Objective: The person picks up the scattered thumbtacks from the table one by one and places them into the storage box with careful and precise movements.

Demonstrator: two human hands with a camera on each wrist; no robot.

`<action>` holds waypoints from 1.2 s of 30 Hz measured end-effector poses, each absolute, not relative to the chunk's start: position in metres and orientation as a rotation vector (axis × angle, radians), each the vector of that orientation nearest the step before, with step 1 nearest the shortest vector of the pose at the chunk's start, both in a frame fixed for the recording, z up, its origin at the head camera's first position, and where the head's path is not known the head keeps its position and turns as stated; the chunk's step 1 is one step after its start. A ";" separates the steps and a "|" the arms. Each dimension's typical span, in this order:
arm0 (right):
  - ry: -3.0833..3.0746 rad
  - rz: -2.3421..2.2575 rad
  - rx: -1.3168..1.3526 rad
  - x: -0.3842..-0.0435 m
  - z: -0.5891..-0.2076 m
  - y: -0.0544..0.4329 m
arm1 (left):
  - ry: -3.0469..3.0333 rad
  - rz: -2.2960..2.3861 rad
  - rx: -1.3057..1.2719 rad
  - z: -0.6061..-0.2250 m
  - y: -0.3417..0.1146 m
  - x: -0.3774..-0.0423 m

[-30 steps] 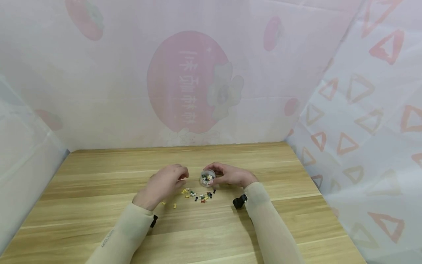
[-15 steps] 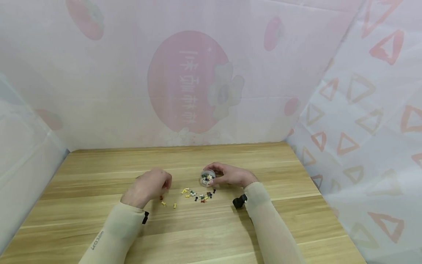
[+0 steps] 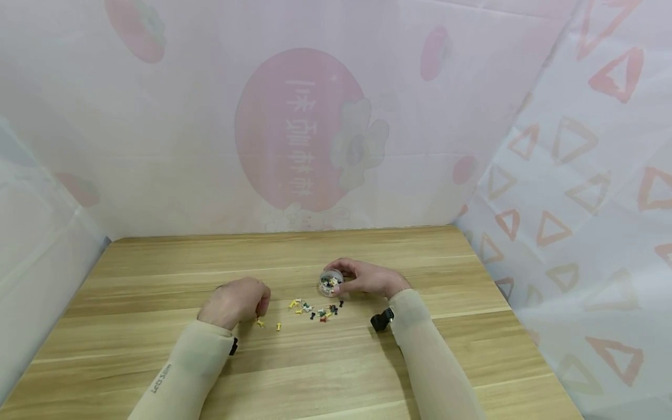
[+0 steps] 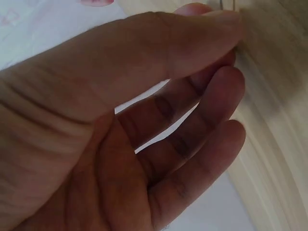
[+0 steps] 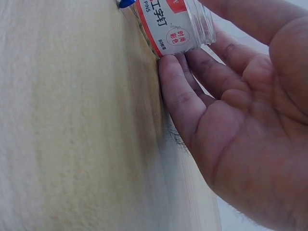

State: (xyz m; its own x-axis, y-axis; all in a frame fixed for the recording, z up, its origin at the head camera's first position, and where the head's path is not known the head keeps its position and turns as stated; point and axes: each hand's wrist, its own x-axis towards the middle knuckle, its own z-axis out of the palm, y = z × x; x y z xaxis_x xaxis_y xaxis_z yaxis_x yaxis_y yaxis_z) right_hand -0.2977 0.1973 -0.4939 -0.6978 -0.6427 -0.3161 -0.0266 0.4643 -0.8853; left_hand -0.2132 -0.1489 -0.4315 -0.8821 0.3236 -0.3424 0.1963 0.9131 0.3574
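Beside yellow pins, the left hand is held low, thumb and forefinger nearly together; whether anything is pinched cannot be told. Coloured pins are scattered before the jar, gripped by the right hand. The wooden table is backed by printed sheets.

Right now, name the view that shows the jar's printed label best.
The right wrist view: the label appears close up, its print legible, though cropped at the top. The head view shows the jar small, its label unreadable; the left wrist view shows no label.
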 end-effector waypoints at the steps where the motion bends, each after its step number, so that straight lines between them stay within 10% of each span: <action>1: 2.073 -1.238 -0.555 -0.297 -0.494 0.197 | 2.677 0.434 0.393 -0.432 -0.149 -0.214; 36: 2.075 -1.240 -0.574 -0.298 -0.495 0.198 | 2.756 0.377 0.706 -0.441 -0.138 -0.223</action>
State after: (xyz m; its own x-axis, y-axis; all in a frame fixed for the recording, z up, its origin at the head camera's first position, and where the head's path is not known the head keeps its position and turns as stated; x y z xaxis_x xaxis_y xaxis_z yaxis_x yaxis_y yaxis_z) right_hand -0.2985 0.1984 -0.4953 -0.6960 -0.6507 -0.3036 -0.0409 0.4580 -0.8880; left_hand -0.2228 -0.1383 -0.4414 -0.8447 0.4990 -0.1938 0.4285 0.8473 0.3138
